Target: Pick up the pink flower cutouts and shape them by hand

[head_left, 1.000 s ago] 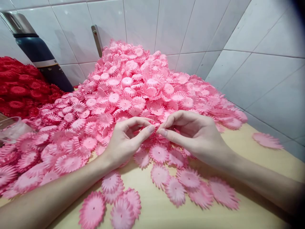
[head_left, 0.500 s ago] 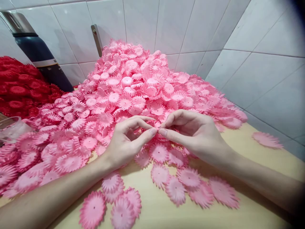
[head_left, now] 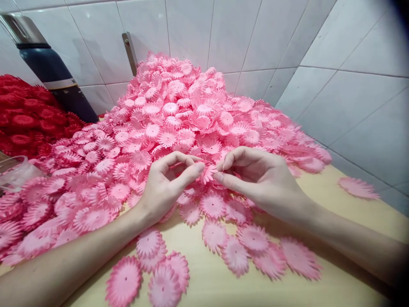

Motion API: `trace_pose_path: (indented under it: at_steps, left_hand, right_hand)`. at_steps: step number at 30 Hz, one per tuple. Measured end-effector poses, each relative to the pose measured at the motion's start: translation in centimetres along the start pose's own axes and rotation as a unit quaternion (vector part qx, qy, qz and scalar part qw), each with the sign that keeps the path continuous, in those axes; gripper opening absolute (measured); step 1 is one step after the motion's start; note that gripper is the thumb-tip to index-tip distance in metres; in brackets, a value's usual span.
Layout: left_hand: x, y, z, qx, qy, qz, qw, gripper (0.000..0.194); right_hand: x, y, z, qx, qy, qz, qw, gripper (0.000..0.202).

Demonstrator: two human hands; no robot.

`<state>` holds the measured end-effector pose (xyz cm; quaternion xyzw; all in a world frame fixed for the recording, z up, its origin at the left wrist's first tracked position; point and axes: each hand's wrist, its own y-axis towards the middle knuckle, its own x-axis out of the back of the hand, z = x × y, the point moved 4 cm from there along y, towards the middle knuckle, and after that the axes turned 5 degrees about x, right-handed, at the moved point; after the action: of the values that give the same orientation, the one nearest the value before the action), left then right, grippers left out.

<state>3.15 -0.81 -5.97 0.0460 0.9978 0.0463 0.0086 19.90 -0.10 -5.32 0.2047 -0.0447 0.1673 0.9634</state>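
Note:
My left hand (head_left: pixel 169 187) is closed in a pinch, thumb against fingertips, just in front of the big heap of pink petal discs (head_left: pixel 179 115). Opposite it, my right hand (head_left: pixel 265 177) also pinches thumb and forefinger together. A narrow gap separates the two sets of fingertips, and a pink petal edge (head_left: pixel 209 172) shows there; whether it is held or lies on the heap behind, I cannot tell. Anything within either pinch is too small to make out. Below the hands, several loose toothed discs (head_left: pixel 214 235) with small centre holes lie on the table (head_left: pixel 198 268).
On the left are a pile of red discs (head_left: pixel 24 121), a dark blue bottle (head_left: pixel 56 68) with a metal top, and a clear plastic cup (head_left: pixel 21 177). A metal bracket (head_left: pixel 129 53) is on the tiled wall (head_left: pixel 220 34). One disc (head_left: pixel 358 188) lies apart at the right.
The fingertips of my two hands were nearly touching; my left hand has drawn slightly left, widening the gap. My right hand is almost still.

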Motion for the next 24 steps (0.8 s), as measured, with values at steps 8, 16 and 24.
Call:
trace_pose_path:
  at_steps: [8,16,24]
  left_hand:
    - [0.3,0.2,0.2,-0.054,0.009,-0.038,0.998,0.014]
    - [0.0,-0.2,-1.0,-0.149,0.030,-0.063,0.986,0.011]
    - [-0.8,-0.5,-0.4,-0.126,-0.002,0.061,0.990,0.021]
  right_hand:
    - [0.3,0.0,0.7,0.035,-0.062,-0.017,0.997,0.013]
    - [0.6,0.3,0.5,0.045,-0.134,0.000,0.990,0.023]
    - [0.6,0.0,-0.1,0.017,-0.063,-0.051,0.997,0.024]
